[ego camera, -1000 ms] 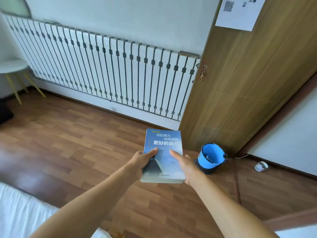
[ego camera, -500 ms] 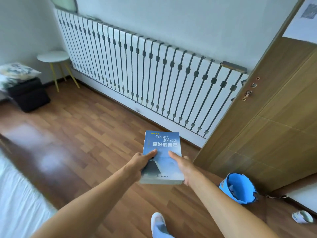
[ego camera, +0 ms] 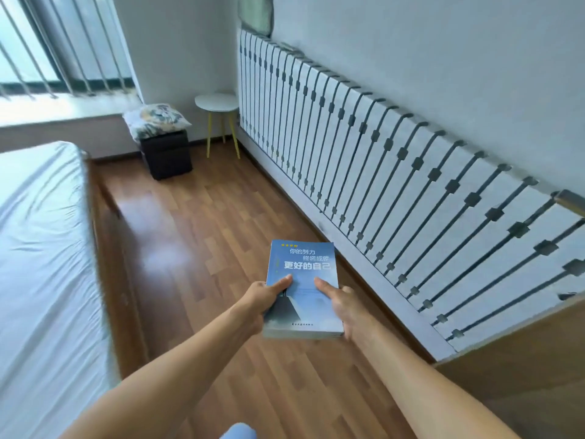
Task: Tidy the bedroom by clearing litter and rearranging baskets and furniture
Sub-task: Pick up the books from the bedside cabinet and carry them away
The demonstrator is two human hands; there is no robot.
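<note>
A blue paperback book (ego camera: 300, 267) with white Chinese lettering is held flat in front of me over the wooden floor. My left hand (ego camera: 264, 297) grips its left edge, thumb on the cover. My right hand (ego camera: 340, 304) grips the right edge the same way, thumb on top and fingers hidden underneath. Both arms are stretched forward.
A bed with a white sheet (ego camera: 38, 264) fills the left side. A black storage cube (ego camera: 166, 153) with a patterned cushion (ego camera: 156, 120) stands by the window wall, beside a small round white table (ego camera: 217, 103) on yellow legs. A barred white panel (ego camera: 380, 172) lines the right wall. A wooden door (ego camera: 522, 369) stands at lower right.
The view has swung left: the blue bucket and cup have left the frame, while the bed, window, cube and side table came into view. Both hands keep the same hold on the book.
</note>
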